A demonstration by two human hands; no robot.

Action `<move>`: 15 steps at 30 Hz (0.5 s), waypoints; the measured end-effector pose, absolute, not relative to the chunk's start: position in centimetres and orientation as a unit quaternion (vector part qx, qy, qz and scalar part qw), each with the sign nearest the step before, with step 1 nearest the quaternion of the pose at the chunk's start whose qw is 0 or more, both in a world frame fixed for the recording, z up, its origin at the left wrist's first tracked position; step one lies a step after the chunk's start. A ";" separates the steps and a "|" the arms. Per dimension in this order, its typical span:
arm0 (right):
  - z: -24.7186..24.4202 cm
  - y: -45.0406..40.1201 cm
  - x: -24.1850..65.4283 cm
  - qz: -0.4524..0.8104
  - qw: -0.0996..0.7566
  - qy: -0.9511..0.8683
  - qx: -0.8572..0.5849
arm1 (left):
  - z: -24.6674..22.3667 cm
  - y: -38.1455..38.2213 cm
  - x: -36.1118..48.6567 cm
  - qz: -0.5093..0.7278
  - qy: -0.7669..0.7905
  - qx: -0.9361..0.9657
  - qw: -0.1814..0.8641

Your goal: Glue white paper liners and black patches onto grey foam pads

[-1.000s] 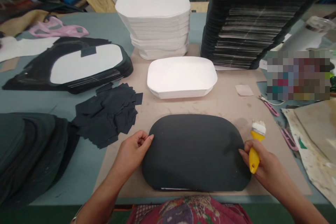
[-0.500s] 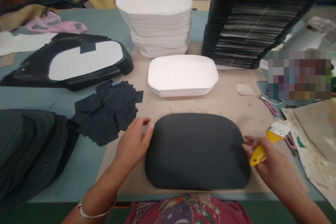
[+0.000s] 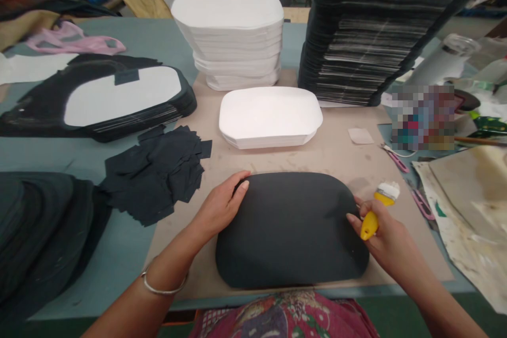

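- Black matte oval sheet [image 3: 291, 232], foam or fabric by the look, lies flat on a tan board [image 3: 332, 161], at the near side of the work surface.
- The left hand [image 3: 222, 206] lies open on the sheet's upper-left edge, gripping nothing.
- The right hand [image 3: 386, 237] is clenched round a yellow-handled brush [image 3: 369, 225], and reaches the sheet's right edge; the brush's pale, crusted head points up and away.
- The sheet seems light and limp, so it would probably sag if lifted from one spot; two opposite edges or flat palms look the best hold.
- Beyond it sit a stack of white oval pieces [image 3: 269, 119], a pile of black scraps [image 3: 154, 177] and pink snips [image 3: 397, 161].
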State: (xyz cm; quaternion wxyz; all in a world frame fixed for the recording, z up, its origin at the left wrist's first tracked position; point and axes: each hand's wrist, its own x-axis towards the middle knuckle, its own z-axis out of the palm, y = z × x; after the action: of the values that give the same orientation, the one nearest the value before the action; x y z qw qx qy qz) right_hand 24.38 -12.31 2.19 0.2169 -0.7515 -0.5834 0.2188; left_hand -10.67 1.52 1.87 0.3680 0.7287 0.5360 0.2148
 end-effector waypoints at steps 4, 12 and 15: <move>2.7 -12.4 24.2 0.251 0.264 -0.554 -0.749 | 1.3 0.3 -11.1 0.318 0.597 0.599 0.429; 3.1 -13.1 22.1 0.274 0.285 -0.512 -0.763 | 3.0 -5.5 -11.7 0.386 0.646 0.289 0.591; 3.1 -13.0 21.6 0.274 0.282 -0.508 -0.766 | 3.4 -5.6 -11.5 0.376 0.651 0.286 0.595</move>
State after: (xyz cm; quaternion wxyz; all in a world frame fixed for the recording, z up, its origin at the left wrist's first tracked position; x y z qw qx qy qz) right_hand 21.65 -12.95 3.12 0.2825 -0.7664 -0.5076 0.2741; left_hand -11.49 -5.58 3.44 0.5948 0.2862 0.6506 0.3756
